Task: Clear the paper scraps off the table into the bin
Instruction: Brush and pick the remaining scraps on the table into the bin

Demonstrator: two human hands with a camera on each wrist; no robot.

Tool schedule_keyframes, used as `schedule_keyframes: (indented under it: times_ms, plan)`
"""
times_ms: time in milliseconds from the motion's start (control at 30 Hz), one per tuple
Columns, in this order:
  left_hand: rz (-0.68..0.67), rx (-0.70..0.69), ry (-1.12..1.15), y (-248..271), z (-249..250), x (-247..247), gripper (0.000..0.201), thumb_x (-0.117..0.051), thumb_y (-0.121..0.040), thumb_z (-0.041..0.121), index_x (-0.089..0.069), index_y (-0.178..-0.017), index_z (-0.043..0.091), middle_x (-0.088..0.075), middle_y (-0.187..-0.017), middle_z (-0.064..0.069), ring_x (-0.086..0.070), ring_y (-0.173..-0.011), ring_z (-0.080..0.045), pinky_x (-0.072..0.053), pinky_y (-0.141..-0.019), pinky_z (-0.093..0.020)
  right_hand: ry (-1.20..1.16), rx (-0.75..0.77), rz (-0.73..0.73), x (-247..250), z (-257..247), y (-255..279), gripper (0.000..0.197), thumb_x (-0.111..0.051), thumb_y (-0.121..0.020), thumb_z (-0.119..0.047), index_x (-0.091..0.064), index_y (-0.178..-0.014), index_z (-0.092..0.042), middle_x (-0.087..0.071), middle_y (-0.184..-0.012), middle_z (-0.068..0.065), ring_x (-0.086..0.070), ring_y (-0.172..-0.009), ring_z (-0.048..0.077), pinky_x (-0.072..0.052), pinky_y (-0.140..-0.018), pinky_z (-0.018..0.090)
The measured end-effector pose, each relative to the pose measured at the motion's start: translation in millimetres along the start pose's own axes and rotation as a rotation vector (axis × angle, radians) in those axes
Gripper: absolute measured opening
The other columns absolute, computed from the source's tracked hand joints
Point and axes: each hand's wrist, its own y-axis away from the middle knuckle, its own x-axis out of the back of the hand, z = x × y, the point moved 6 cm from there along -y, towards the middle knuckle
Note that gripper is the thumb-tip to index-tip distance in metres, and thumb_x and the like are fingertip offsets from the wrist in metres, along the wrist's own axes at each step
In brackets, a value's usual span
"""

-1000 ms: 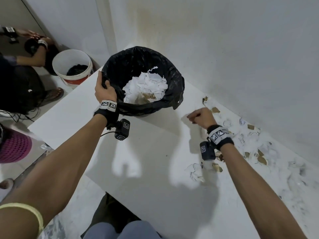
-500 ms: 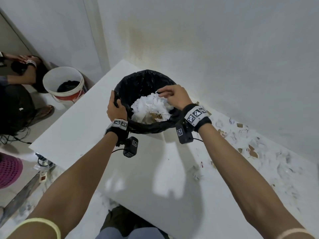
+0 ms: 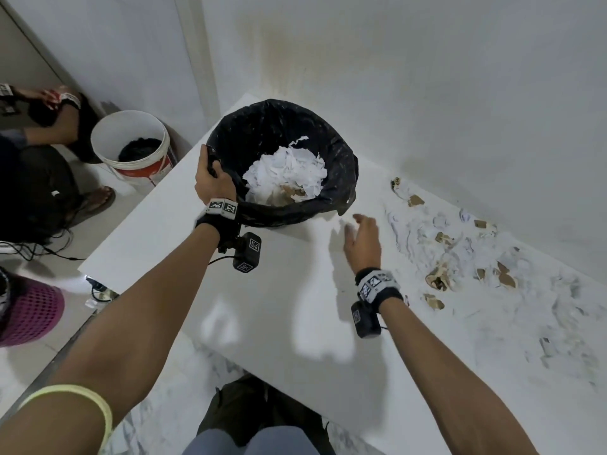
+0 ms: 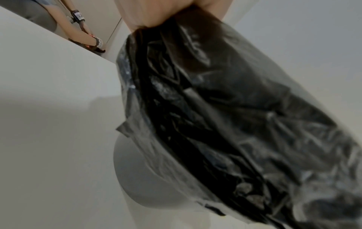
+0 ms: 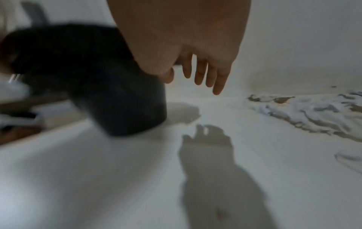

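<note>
A bin (image 3: 341, 178) lined with a black bag (image 4: 225, 108) stands on the white table (image 3: 295, 307) and holds a heap of white and brown paper (image 3: 289, 178). My left hand (image 3: 212, 180) grips the bin's near-left rim and bag edge. My right hand (image 3: 361, 238) hovers empty over the table just right of the bin, fingers (image 5: 199, 72) spread and straight. White and brown paper scraps (image 3: 443, 244) lie scattered along the wall on the right, with the scrap pile (image 5: 313, 114) also in the right wrist view.
The wall (image 3: 460, 93) runs close behind the table. On the floor to the left stand a white bucket (image 3: 131, 149) and a pink basket (image 3: 29, 310). Another person (image 3: 39, 178) crouches there. The table's near edge (image 3: 230, 353) is by my knees.
My right hand was over the bin dropping scraps; it has now pulled out and moved right over the table, open and empty. The left hand keeps its hold on the rim.
</note>
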Motion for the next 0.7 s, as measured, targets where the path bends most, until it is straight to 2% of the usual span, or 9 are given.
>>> schedule_keyframes:
  times_ms: [67,133,167,233,333,400,500,567,700]
  plan:
    - [0.013,0.006,0.030,-8,-1,4,0.043,-0.042,-0.097,0.015,-0.045,-0.139,0.024,-0.055,-0.135,-0.001,-0.052,-0.123,-0.018,-0.035,-0.097,-0.014,0.189,0.096,-0.223,-47,0,29,0.058,-0.038,-0.099,-0.041,-0.026,-0.149,-0.015,-0.030,-0.151,0.016,-0.028,-0.139,0.034,-0.029,-0.111,0.049]
    - [0.029,0.008,0.060,-15,-4,7,0.043,-0.042,-0.097,0.014,-0.046,-0.139,0.023,-0.055,-0.136,0.000,-0.051,-0.124,-0.016,-0.032,-0.093,-0.007,0.382,0.198,-0.409,-90,0,60,0.062,-0.026,-0.097,-0.056,-0.003,-0.152,-0.035,-0.003,-0.161,0.008,-0.002,-0.147,0.032,-0.008,-0.116,0.056]
    - [0.038,0.006,0.064,-18,-5,8,0.043,-0.043,-0.097,0.014,-0.046,-0.138,0.023,-0.055,-0.135,0.001,-0.050,-0.125,-0.016,-0.030,-0.091,-0.003,0.442,0.246,-0.458,-107,-1,73,0.062,-0.020,-0.096,-0.061,0.003,-0.150,-0.041,0.005,-0.161,0.006,0.006,-0.147,0.032,-0.002,-0.115,0.058]
    - [0.054,0.006,0.069,-22,-7,11,0.043,-0.043,-0.097,0.015,-0.046,-0.138,0.023,-0.055,-0.135,0.001,-0.050,-0.125,-0.015,-0.028,-0.087,-0.001,0.509,0.318,-0.520,-132,-4,95,0.061,-0.014,-0.093,-0.066,0.004,-0.148,-0.046,0.008,-0.161,0.006,0.009,-0.147,0.034,0.003,-0.113,0.064]
    - [0.068,0.000,0.073,-27,-10,12,0.043,-0.043,-0.097,0.015,-0.045,-0.139,0.023,-0.056,-0.134,0.000,-0.050,-0.125,-0.015,-0.028,-0.087,0.000,0.584,0.392,-0.573,-157,-3,107,0.062,-0.011,-0.092,-0.068,-0.003,-0.148,-0.045,0.005,-0.160,0.006,0.004,-0.147,0.035,0.002,-0.110,0.067]
    - [0.085,-0.010,0.077,-28,-11,12,0.043,-0.044,-0.096,0.015,-0.046,-0.138,0.024,-0.057,-0.133,0.000,-0.052,-0.124,-0.015,-0.029,-0.086,0.000,0.612,0.328,-0.569,-157,6,95,0.064,-0.008,-0.090,-0.070,0.000,-0.149,-0.044,0.007,-0.160,0.004,0.007,-0.147,0.032,0.006,-0.110,0.066]
    - [0.100,-0.001,0.069,-28,-11,11,0.043,-0.044,-0.096,0.016,-0.046,-0.138,0.026,-0.059,-0.131,-0.001,-0.054,-0.121,-0.016,-0.031,-0.086,-0.001,0.614,0.143,-0.507,-138,36,63,0.069,-0.002,-0.086,-0.074,0.008,-0.147,-0.045,0.016,-0.158,-0.004,0.015,-0.147,0.028,0.015,-0.110,0.062]
    - [0.103,0.010,0.063,-27,-10,11,0.043,-0.044,-0.096,0.017,-0.045,-0.138,0.028,-0.059,-0.130,-0.001,-0.055,-0.120,-0.016,-0.034,-0.089,-0.005,0.611,0.005,-0.468,-118,63,42,0.071,0.001,-0.084,-0.075,0.012,-0.147,-0.043,0.019,-0.157,-0.006,0.016,-0.146,0.026,0.016,-0.111,0.060]
    - [0.106,0.010,0.077,-26,-9,8,0.043,-0.044,-0.096,0.016,-0.046,-0.138,0.027,-0.058,-0.131,-0.002,-0.054,-0.121,-0.016,-0.031,-0.086,-0.002,0.624,-0.202,-0.415,-85,106,18,0.078,0.003,-0.085,-0.074,0.013,-0.150,-0.032,0.015,-0.159,0.007,0.014,-0.147,0.029,0.010,-0.112,0.062]
